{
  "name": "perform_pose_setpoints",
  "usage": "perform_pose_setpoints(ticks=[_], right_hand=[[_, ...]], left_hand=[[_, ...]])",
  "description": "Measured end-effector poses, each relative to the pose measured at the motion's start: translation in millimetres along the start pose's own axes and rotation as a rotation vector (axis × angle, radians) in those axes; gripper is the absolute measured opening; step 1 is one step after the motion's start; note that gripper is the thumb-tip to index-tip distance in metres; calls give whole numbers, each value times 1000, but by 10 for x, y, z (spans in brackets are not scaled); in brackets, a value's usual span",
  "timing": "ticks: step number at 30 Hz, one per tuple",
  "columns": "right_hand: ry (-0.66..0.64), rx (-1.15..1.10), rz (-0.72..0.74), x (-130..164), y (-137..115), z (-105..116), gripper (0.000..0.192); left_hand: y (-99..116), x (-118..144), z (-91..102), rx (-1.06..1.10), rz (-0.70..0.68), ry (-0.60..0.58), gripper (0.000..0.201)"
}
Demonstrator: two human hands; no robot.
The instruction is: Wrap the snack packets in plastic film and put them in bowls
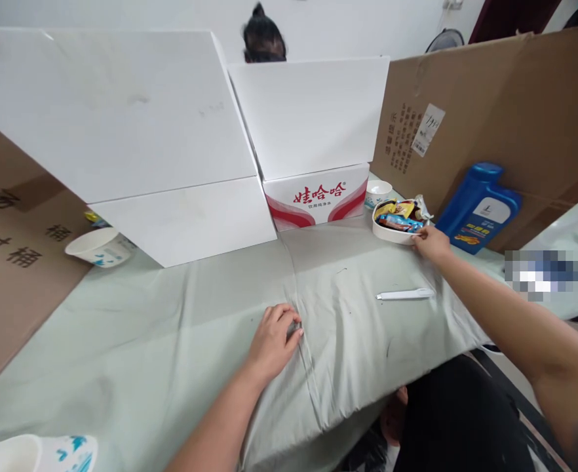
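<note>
Reaching out to the right, my right hand [431, 244] grips the near rim of a white dish [391, 233], fingers closed on its edge. Wrapped snacks [400, 223] in yellow, blue and silver packets fill the dish. My left hand [275, 339] rests on the pale green tablecloth [210, 328], fingers loosely bent and thumb apart, with nothing in it. A white pen [405, 294] lies on the cloth between the two hands, nearer the right forearm.
White boxes [181, 226] and a red-lettered carton [318, 195] form a wall across the table. Cardboard [476, 124] stands on the right behind a blue bottle [483, 210]. Paper cups stand at the back [378, 193], left [101, 248] and front left [67, 452]. A person's head [263, 39] shows beyond.
</note>
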State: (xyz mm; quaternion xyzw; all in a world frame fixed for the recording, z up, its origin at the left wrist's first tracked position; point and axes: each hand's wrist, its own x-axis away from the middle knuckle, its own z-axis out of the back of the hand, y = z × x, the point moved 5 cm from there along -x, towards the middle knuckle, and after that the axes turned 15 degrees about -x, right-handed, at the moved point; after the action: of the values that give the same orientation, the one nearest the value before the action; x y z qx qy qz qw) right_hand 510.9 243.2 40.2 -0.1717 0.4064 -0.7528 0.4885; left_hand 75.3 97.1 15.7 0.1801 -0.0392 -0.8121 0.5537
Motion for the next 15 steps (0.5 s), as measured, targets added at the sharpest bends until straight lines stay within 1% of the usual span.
perform_pose_setpoints(ticks=[3, 5, 6, 8, 9, 11, 13, 15], right_hand=[[-28, -115, 6, -295, -131, -247, 52], [-73, -204, 35, -376, -276, -437, 66], [-89, -243, 48, -369, -359, -528, 68], [-96, -314, 76, -247, -546, -706, 63], [-95, -352, 95, -128, -655, -803, 59], [-118, -443, 148, 226, -914, -1048, 49], [-217, -553, 203, 711, -1217, -1383, 42], [-355, -656, 239, 1270, -1526, -1765, 36]], left_hand=[[-15, -8, 7, 0, -2, -2, 11], [-26, -16, 9, 6, -4, -1, 10], [-30, -20, 7, 10, -2, -1, 10], [-36, -26, -6, 17, 7, -2, 9], [-36, -27, -16, 20, 12, -2, 8], [-33, -30, -37, 36, 25, 5, 8], [-46, -36, -44, 81, 56, 30, 11], [-114, -49, -20, 171, 140, 87, 16]])
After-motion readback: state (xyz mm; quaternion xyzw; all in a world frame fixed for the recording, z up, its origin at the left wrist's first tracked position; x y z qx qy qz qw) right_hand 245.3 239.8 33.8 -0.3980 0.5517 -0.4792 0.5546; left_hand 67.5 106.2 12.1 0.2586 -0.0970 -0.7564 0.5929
